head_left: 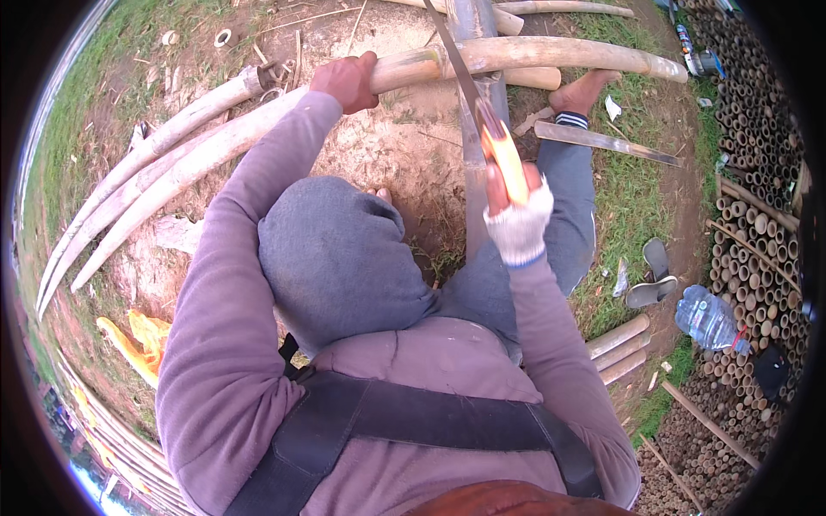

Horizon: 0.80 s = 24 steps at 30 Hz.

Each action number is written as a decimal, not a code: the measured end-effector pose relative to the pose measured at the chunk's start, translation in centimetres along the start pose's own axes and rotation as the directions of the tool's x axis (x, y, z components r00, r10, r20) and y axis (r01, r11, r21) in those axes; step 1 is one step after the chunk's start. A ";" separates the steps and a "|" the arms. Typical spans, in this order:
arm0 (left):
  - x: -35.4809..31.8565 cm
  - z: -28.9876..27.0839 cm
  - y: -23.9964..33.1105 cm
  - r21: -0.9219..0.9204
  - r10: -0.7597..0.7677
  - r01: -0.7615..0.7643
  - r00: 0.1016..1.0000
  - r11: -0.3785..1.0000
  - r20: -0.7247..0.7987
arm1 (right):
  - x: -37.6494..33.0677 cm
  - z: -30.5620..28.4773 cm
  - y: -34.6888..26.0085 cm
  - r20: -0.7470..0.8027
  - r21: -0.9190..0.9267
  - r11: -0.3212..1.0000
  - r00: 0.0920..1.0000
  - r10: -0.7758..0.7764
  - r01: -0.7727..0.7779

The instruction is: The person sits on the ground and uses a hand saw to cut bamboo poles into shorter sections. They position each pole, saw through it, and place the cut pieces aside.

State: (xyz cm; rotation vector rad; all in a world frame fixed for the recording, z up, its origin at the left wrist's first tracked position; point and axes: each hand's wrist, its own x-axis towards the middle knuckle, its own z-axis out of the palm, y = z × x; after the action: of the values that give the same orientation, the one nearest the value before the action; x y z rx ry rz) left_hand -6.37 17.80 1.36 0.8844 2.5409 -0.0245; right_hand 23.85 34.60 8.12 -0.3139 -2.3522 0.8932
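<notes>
My left hand (pixel 346 83) is wrapped over a long pale bamboo pole (pixel 568 55), pressing on it left of a grey beam (pixel 475 198) that the pole crosses. In my right hand (pixel 518 215), partly covered by a white knit glove, is a handsaw (pixel 509 165) with a yellow-orange handle. Its long thin blade slants up and left, meeting the pole near a joint. How deep the blade sits in the bamboo I cannot tell. My bare right foot (pixel 585 90) rests by the pole's right part.
More bamboo poles (pixel 163 129) lie on the left. Short cut lengths (pixel 618 351) sit on the grass at right, near grey sandals (pixel 651 291) and a large plastic bottle (pixel 710 318). Stacked bamboo pieces (pixel 761 241) line the right edge. An orange-yellow cloth or bag (pixel 148 337) lies left.
</notes>
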 end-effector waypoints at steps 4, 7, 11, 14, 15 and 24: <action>-0.8 -0.6 0.2 -0.031 0.002 -0.002 1.000 1.000 0.015 | 1.5 1.3 0.0 -0.023 -0.007 0.997 0.997 0.079 -0.080; -0.9 -1.8 -0.3 -0.013 -0.009 0.009 1.000 1.000 0.001 | -1.3 -0.6 -1.8 -0.010 -0.002 0.998 0.998 0.069 -0.069; -0.5 -0.6 -0.7 -0.014 0.001 -0.001 1.000 1.000 0.003 | -8.8 -5.1 -2.9 0.090 0.137 0.943 0.952 0.292 -0.302; 0.2 -0.1 -0.7 0.018 0.030 -0.030 0.999 0.999 -0.042 | -4.3 -1.0 -0.1 -0.024 0.250 0.945 0.974 0.225 -0.212; 0.0 0.1 -0.3 0.025 0.042 -0.040 0.997 0.999 -0.061 | -0.3 1.1 0.5 -0.015 0.047 0.993 0.994 0.106 -0.105; -0.7 -0.8 -1.1 -0.005 0.006 -0.006 1.000 1.000 0.018 | -8.3 -5.3 -3.2 0.092 0.092 0.964 0.966 0.241 -0.249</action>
State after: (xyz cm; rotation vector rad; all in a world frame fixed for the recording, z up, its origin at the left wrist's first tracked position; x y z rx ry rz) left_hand -6.88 16.69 2.23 0.8858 2.5202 -0.0238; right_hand 33.64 31.57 9.70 -0.5460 -2.3640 1.1592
